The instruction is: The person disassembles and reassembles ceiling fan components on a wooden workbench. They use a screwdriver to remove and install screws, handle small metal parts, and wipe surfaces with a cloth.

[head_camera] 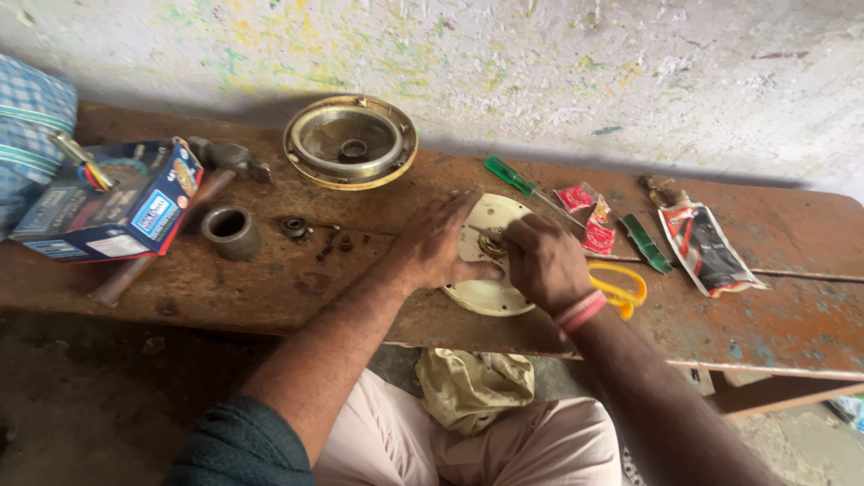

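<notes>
A cream round cover plate [490,297] lies flat on the rusty wooden bench [774,324], near its front edge. My left hand [435,245] rests palm down on the plate's left side, fingers spread, pressing it against the bench. My right hand [543,261] is curled over the plate's middle, fingertips closed around a small metal part [492,243] at the hub. What exactly the fingers pinch is partly hidden.
A brass-rimmed round housing [351,141] leans at the back wall. A hammer [216,175], blue box [108,202], metal sleeve [231,231], bearing [295,227] and small screws lie left. A green screwdriver [517,184], red sachets [589,220], yellow scissors [621,288] and a pouch [706,247] lie right.
</notes>
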